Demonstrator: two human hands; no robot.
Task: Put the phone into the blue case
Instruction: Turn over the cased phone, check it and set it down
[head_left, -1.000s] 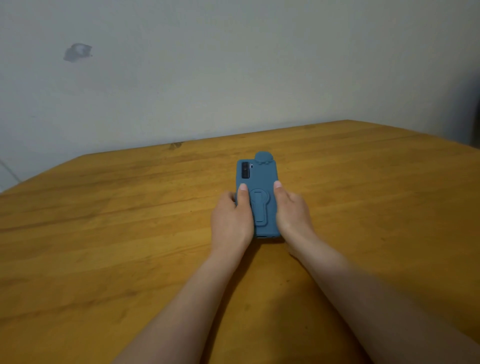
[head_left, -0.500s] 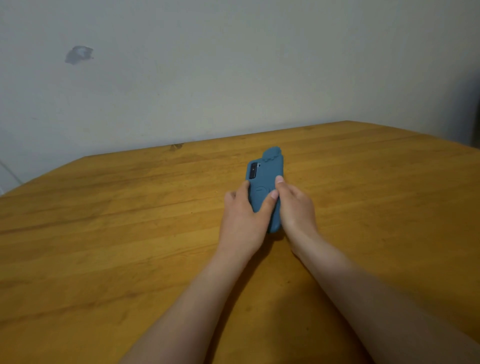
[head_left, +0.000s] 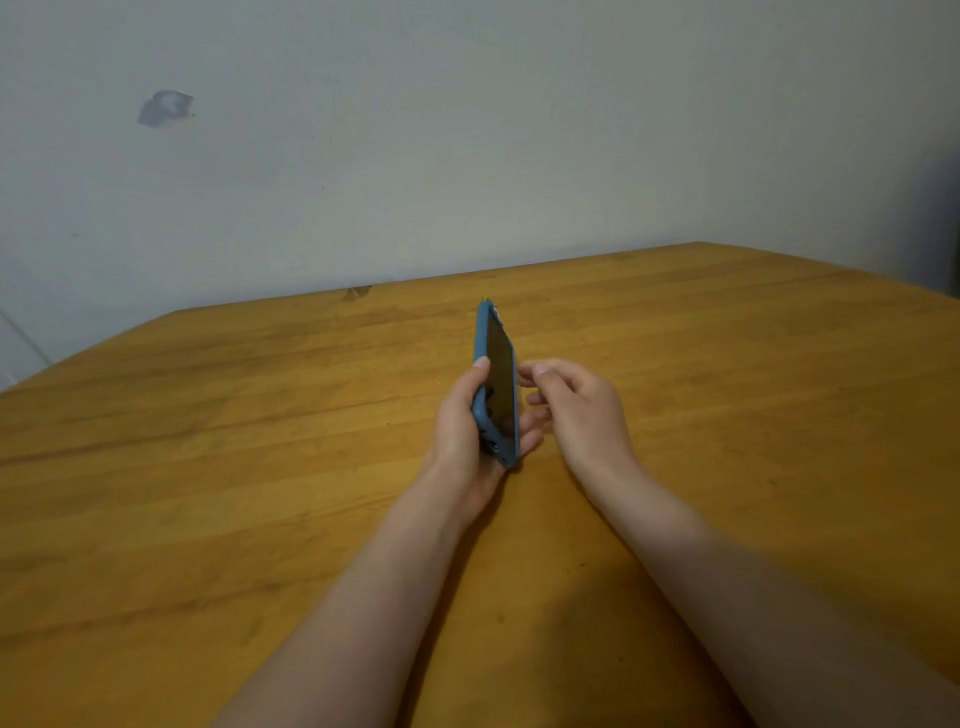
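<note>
The phone (head_left: 500, 384) sits inside the blue case (head_left: 481, 332), its dark screen turned to the right and towards me. The cased phone stands on its long edge, lifted above the wooden table (head_left: 208, 467). My left hand (head_left: 462, 431) grips it from the left, thumb on the case's upper edge and fingers curled behind the screen side. My right hand (head_left: 576, 410) hovers just right of the phone with fingers loosely bent and apart, its fingertips close to the screen edge but holding nothing.
The table's far edge meets a pale wall (head_left: 467, 156) close behind the phone. A dark knot (head_left: 357, 293) marks the wood near that edge. The table's right corner falls away at the far right.
The cased phone lay back-up on the table under both hands. My left hand has lifted and rolled it onto its edge so the screen shows. My right hand has let go.
</note>
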